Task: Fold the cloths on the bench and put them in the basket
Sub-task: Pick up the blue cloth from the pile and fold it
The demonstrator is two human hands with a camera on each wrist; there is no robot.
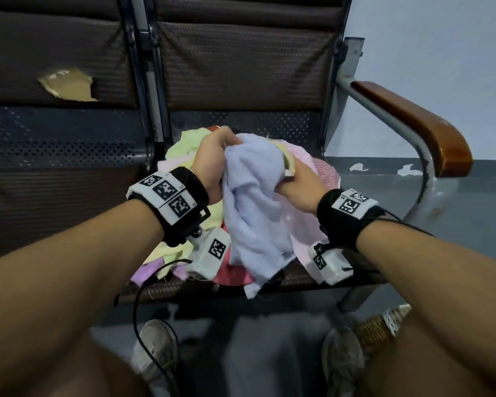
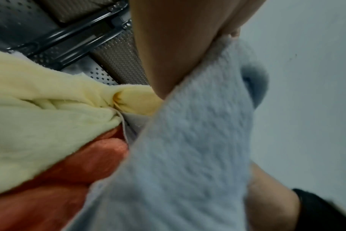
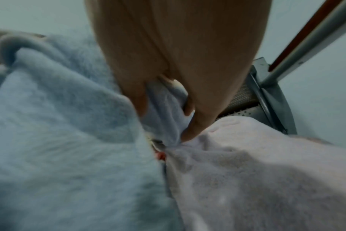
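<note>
We've got both hands, left (image 1: 212, 156) and right (image 1: 299, 187), fingers clamped on the blue cloth (image 1: 252, 207), lifting it off the desk pile (image 1: 178, 156) to fold.

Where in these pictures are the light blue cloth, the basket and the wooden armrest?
light blue cloth (image 1: 252, 196): head view, middle of the hanging part.
basket (image 1: 375, 330): head view, woven side by the right shoe.
wooden armrest (image 1: 418, 121): head view, top of the brown pad.
</note>
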